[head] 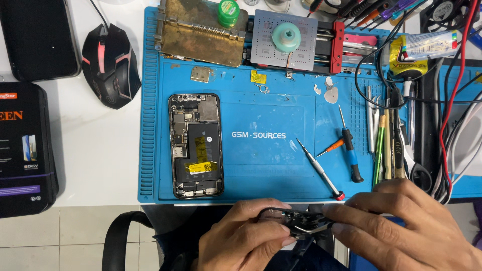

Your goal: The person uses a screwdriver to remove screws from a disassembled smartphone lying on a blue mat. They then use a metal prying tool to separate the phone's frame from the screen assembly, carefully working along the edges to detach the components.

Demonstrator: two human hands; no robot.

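Below the mat's [261,193] near edge, off the desk, both hands hold a thin dark phone panel [296,223] edge-on, roughly level, over the lap. Left hand [241,238] comes in from lower left, thumb along the panel's top edge, fingers curled under and pinching the left end. Right hand [401,226] comes in from lower right, knuckles up, fingers laid flat over the right end, tips pressing the panel's upper face; thumb hidden. Both grips closed on the panel, no gap showing between fingers and it

Room: panel sits just clear of the mat's front edge, not touching it. Closest tool is the silver screwdriver [320,169], red tip near the edge, just above the right fingers. Blue-handled screwdriver [350,145] and a small orange one [331,147] lie further up. Row of tweezers and pry tools [384,145] runs along the mat's right side, cables [452,125] bunched beyond, crowding the right hand's side

Opened phone [196,145] lies flat on the mat's left part, well apart from the hands. Mat centre is bare. Mouse [110,65] sits off-mat at left, black box [22,150] at far left edge
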